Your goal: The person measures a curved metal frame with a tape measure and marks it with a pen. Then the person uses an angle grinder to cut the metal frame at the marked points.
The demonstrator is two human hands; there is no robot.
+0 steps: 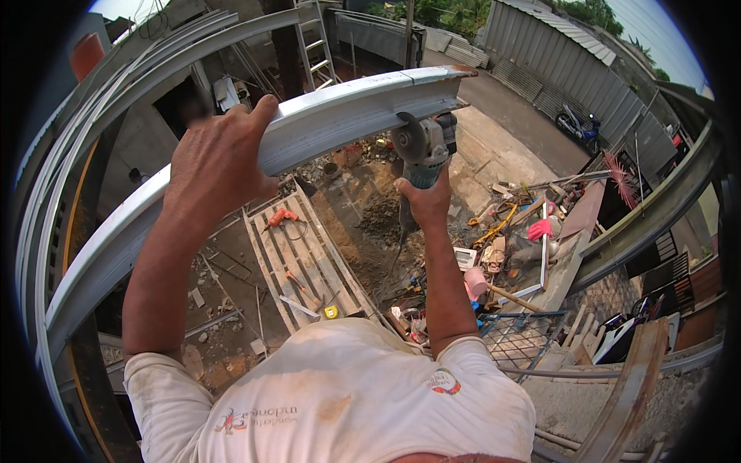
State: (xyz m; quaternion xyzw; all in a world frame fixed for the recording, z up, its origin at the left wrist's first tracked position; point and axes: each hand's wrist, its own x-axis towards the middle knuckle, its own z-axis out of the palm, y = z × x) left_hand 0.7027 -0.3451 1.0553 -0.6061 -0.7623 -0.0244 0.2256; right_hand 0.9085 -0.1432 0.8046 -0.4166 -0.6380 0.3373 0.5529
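A long grey-white steel I-beam (347,117) runs across in front of me, from the lower left to its end at the upper right. My left hand (220,150) is closed over its upper flange, left of the middle. In my right hand (431,202) is an angle grinder (424,168), gripped by its body below the beam. The grinder's round disc (409,139) is up against the near side of the beam, close to the right end; whether it touches or spins I cannot tell. A thin dark line (411,76) crosses the top flange above the disc.
Below is a slatted wooden platform (302,258) with an orange drill (282,217), a hammer (302,287) and a yellow tape measure (331,312). Mixed debris (494,247) lies lower right. More steel beams (656,216) flank both sides. A ladder (315,54) stands behind; a motorcycle (577,127) is parked farther off.
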